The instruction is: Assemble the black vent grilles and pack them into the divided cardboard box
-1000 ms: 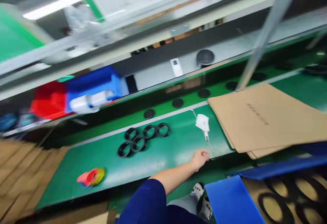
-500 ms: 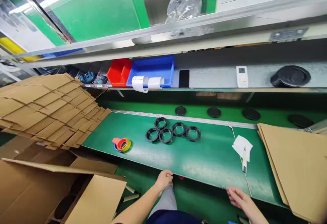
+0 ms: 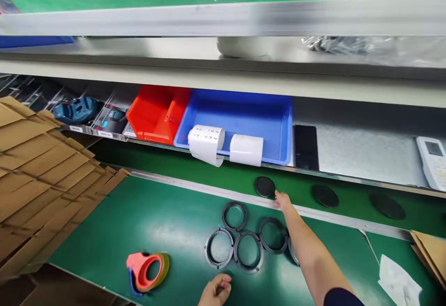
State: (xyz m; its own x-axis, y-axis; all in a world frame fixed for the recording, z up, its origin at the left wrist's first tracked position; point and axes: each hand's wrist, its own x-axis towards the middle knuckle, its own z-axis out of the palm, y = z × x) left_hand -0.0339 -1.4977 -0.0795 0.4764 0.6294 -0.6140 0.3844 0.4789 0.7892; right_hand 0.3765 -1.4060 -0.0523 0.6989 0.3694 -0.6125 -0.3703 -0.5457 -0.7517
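Note:
My right hand [image 3: 283, 201] stretches to the back strip, its fingers closed at the right edge of a flat black disc [image 3: 264, 187]. The disc lies on the green strip behind the pale rail. Loosely curled, my left hand [image 3: 216, 290] is low in the view, a small gap between thumb and forefinger and nothing seen in it. Just beyond it are several black rings, among them a near ring [image 3: 237, 253] and a back ring [image 3: 225, 214]. My right forearm partly covers the rightmost ring [image 3: 291, 252].
More black discs [image 3: 324, 196] lie along the back strip. An orange tape dispenser [image 3: 136, 269] sits on the green table [image 3: 104, 231]. Stacked cardboard [image 3: 42, 176] stands at left. A low shelf above holds a red bin [image 3: 153, 135], a blue tray [image 3: 244, 110], and a phone [image 3: 306, 148].
My right hand has gone from the table's front edge to the disc at the back. My left hand has risen over the table near the rings. The view has moved closer and left.

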